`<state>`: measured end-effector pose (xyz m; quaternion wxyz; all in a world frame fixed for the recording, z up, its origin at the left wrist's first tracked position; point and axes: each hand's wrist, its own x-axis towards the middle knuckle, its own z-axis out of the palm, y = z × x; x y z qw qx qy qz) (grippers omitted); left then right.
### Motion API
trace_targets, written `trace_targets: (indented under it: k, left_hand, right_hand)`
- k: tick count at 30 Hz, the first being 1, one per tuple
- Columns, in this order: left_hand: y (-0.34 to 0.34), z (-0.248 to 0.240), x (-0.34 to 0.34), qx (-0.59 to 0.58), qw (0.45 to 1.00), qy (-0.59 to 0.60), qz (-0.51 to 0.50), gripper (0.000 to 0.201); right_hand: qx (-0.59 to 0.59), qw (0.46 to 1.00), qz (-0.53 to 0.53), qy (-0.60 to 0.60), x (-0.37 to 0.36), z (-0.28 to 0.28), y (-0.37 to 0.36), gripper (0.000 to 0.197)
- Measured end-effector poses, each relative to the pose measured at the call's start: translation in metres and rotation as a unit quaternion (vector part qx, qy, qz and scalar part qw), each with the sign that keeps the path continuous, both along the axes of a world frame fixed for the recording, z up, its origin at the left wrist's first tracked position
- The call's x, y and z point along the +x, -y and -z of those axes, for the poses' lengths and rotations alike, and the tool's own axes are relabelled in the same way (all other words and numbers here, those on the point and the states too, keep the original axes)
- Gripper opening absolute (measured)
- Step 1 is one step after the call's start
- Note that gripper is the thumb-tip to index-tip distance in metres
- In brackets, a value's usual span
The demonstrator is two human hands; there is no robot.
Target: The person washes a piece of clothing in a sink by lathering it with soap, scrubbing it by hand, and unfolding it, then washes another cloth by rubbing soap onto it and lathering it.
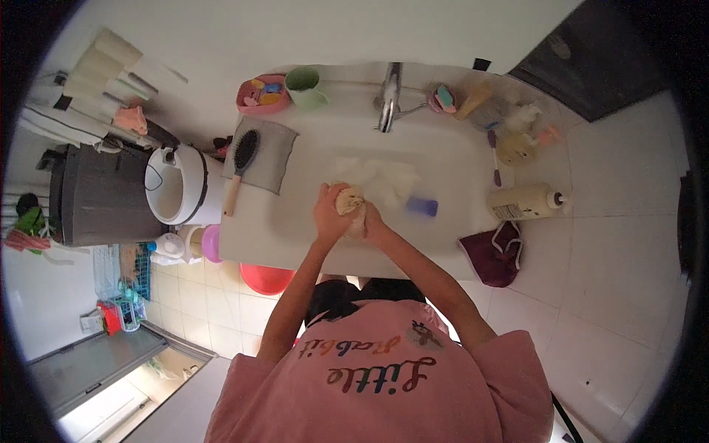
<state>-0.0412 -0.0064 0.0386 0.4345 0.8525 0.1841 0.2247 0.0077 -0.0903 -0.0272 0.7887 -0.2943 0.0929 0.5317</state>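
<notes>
Over the white sink [310,177], both hands are closed around a bunched, cream-coloured cloth [350,199]. My left hand [329,213] wraps its left side. My right hand [374,221] grips it from the right, with a strip of the cloth hanging between the hands. Beyond them, pale cloth pieces [395,176] lie in the basin. A small blue block [422,206], whose kind I cannot make out, lies to the right in the basin. The chrome faucet [388,103] stands at the back.
A hairbrush [244,159] rests on a grey cloth [273,151] at the left rim, near a green cup [304,85] and a pink basket [262,94]. On the right lie a pump bottle [524,202] and a maroon cloth [493,255]. A red basin [266,278] sits below.
</notes>
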Motion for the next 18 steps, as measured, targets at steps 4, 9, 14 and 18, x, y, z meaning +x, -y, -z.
trace_targets:
  k: [4,9,14,18]
  left_hand:
    - [-0.008,-0.009,-0.007,-0.055,0.997,-0.038,0.033,0.047]
    - [-0.037,-0.006,-0.062,-0.176,0.982,0.054,0.036,0.062]
    - [-0.074,-0.039,-0.160,-0.187,0.980,-0.020,-0.064,0.049]
    - [-0.103,-0.030,-0.244,-0.233,0.954,0.005,-0.188,0.040]
  right_hand:
    - [-0.180,0.983,0.014,0.029,0.001,-0.004,0.011,0.031]
    - [-0.201,0.966,-0.015,0.159,-0.006,-0.026,0.009,0.024]
    - [-0.117,0.961,-0.108,0.225,-0.052,-0.067,-0.042,0.023]
    - [-0.127,0.909,-0.188,0.350,-0.111,-0.076,-0.107,0.026]
